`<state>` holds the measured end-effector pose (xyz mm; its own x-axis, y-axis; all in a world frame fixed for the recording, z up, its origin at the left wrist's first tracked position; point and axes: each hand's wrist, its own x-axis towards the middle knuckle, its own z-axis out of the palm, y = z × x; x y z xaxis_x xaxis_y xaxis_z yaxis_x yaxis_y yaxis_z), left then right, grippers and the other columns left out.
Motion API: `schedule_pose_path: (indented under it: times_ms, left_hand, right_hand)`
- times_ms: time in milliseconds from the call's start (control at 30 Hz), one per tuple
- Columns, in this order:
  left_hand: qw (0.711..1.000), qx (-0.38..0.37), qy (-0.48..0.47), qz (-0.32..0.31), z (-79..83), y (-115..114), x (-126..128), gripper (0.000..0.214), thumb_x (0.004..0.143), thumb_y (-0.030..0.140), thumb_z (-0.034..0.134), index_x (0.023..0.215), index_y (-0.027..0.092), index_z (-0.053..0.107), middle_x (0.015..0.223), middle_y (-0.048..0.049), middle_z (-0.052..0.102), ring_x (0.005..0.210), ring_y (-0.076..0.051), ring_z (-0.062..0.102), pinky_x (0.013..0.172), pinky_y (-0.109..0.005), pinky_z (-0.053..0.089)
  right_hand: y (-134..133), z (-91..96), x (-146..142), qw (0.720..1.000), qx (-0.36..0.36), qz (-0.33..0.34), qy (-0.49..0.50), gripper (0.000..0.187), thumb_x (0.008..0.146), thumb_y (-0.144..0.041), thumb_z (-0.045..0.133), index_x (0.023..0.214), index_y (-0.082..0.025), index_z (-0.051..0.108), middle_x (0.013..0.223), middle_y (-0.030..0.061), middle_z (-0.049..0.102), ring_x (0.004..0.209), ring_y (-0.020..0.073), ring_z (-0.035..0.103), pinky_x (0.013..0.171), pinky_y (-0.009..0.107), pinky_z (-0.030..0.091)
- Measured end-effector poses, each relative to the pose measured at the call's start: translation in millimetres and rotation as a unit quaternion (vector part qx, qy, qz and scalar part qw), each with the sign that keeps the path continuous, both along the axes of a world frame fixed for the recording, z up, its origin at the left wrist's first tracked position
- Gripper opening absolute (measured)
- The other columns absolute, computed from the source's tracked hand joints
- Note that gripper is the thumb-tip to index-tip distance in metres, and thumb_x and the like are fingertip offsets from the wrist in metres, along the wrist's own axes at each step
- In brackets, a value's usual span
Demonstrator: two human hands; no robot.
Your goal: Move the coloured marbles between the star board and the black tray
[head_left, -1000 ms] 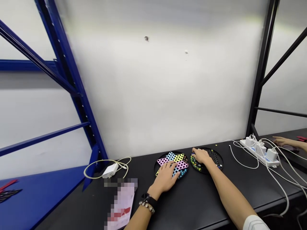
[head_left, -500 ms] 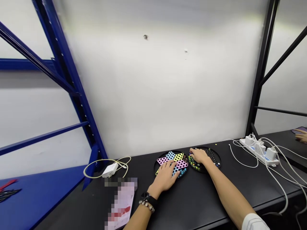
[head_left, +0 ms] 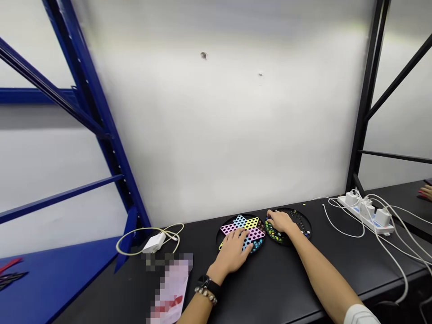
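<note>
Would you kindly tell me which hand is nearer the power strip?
Right. The right hand rests in the marble tray, left of the power strip; the left hand lies farther left, on the star board.

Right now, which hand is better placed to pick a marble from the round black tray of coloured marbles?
Likely the right hand: it rests on the marbles in the round black tray; the left hand lies on the pastel star-patterned board.
</note>
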<state>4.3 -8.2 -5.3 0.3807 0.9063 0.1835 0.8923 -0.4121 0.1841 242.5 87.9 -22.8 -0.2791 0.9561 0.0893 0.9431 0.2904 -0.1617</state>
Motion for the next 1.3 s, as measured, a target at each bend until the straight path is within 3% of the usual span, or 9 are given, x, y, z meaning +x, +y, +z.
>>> schedule_pose_path:
  times_ms: [300, 533, 833, 967, 1033, 1100, 1200, 1233, 1300]
  left_hand:
    - [1.000, 0.001, -0.004, -0.003, 0.8, -1.3, 0.6, 0.045, 0.093, 0.048, 0.039, 0.130, 0.026, 0.053, 0.137, -0.0081, 0.051, 0.124, -0.029, 0.046, 0.105, -0.046, 0.037]
    - [1.000, 0.000, -0.006, -0.004, 1.0, -1.4, 0.0, 0.045, 0.093, 0.049, 0.039, 0.129, 0.026, 0.053, 0.137, -0.0086, 0.050, 0.124, -0.029, 0.046, 0.104, -0.047, 0.037]
    - [1.000, -0.003, -0.003, -0.004, 3.0, -2.5, 1.3, 0.045, 0.093, 0.048, 0.040, 0.130, 0.025, 0.053, 0.137, -0.0081, 0.050, 0.125, -0.029, 0.046, 0.106, -0.046, 0.036]
    - [1.000, -0.001, -0.004, -0.005, 2.2, -2.0, 0.2, 0.045, 0.093, 0.048, 0.039, 0.130, 0.025, 0.053, 0.136, -0.0084, 0.051, 0.124, -0.029, 0.046, 0.106, -0.046, 0.036]
    - [1.000, 0.000, -0.005, -0.006, 0.5, -0.8, -0.6, 0.045, 0.093, 0.048, 0.039, 0.130, 0.025, 0.053, 0.137, -0.0085, 0.051, 0.125, -0.029, 0.046, 0.106, -0.046, 0.036]
    - [1.000, 0.004, -0.005, -0.007, -1.6, 0.4, -1.3, 0.045, 0.093, 0.048, 0.038, 0.130, 0.025, 0.053, 0.137, -0.0085, 0.050, 0.125, -0.029, 0.046, 0.105, -0.045, 0.037]
    - [1.000, 0.009, -0.004, -0.006, -3.5, 1.4, -2.0, 0.045, 0.093, 0.048, 0.038, 0.129, 0.026, 0.053, 0.137, -0.0083, 0.051, 0.125, -0.029, 0.045, 0.105, -0.045, 0.037]
    - [1.000, 0.008, -0.002, -0.005, -3.5, 1.4, -2.1, 0.045, 0.093, 0.048, 0.038, 0.129, 0.026, 0.054, 0.137, -0.0081, 0.051, 0.126, -0.029, 0.045, 0.106, -0.045, 0.036]
    - [1.000, 0.005, -0.001, -0.002, -2.8, 1.1, -2.0, 0.044, 0.093, 0.048, 0.038, 0.129, 0.027, 0.054, 0.138, -0.0077, 0.051, 0.126, -0.029, 0.044, 0.106, -0.045, 0.036]
  right_hand:
    - [3.1, -1.1, -1.3, 0.999, -0.029, -0.017, 0.016, 0.023, 0.094, -0.030, 0.043, 0.111, -0.020, 0.055, 0.109, 0.0153, 0.067, 0.097, 0.0286, 0.064, 0.076, 0.034, 0.037]
    - [6.8, -6.9, 6.0, 0.992, -0.030, -0.035, 0.120, 0.025, 0.098, -0.036, 0.035, 0.109, -0.022, 0.052, 0.106, 0.0076, 0.067, 0.098, 0.0221, 0.062, 0.074, 0.029, 0.036]
    - [5.5, -8.2, -8.3, 0.999, -0.017, -0.013, 0.038, 0.021, 0.094, -0.033, 0.042, 0.108, -0.022, 0.054, 0.105, 0.0107, 0.067, 0.098, 0.0241, 0.061, 0.075, 0.031, 0.036]
    - [13.7, -15.1, -3.4, 0.986, -0.017, -0.031, 0.161, 0.013, 0.090, -0.033, 0.049, 0.095, -0.022, 0.054, 0.093, 0.0059, 0.065, 0.088, 0.0206, 0.059, 0.072, 0.029, 0.037]
    - [19.1, -17.3, 3.2, 0.941, -0.040, -0.048, 0.332, 0.016, 0.089, -0.037, 0.051, 0.087, -0.021, 0.050, 0.077, 0.0009, 0.059, 0.071, 0.0152, 0.055, 0.063, 0.025, 0.037]
    - [22.9, -16.2, 13.2, 0.840, -0.088, -0.051, 0.533, 0.024, 0.087, -0.044, 0.053, 0.083, -0.022, 0.045, 0.060, -0.0060, 0.046, 0.050, 0.0095, 0.041, 0.050, 0.021, 0.031]
    - [22.9, -8.0, 32.1, 0.653, -0.148, -0.010, 0.743, 0.030, 0.084, -0.050, 0.056, 0.081, -0.023, 0.042, 0.051, -0.0118, 0.028, 0.038, 0.0058, 0.020, 0.039, 0.018, 0.018]
    - [21.5, -4.2, 37.9, 0.608, -0.156, 0.005, 0.778, 0.029, 0.084, -0.049, 0.054, 0.080, -0.023, 0.043, 0.051, -0.0117, 0.026, 0.038, 0.0058, 0.017, 0.037, 0.018, 0.017]
    - [18.0, 3.0, 46.7, 0.557, -0.163, 0.020, 0.814, 0.026, 0.087, -0.047, 0.048, 0.080, -0.022, 0.046, 0.052, -0.0097, 0.030, 0.037, 0.0066, 0.019, 0.035, 0.018, 0.017]
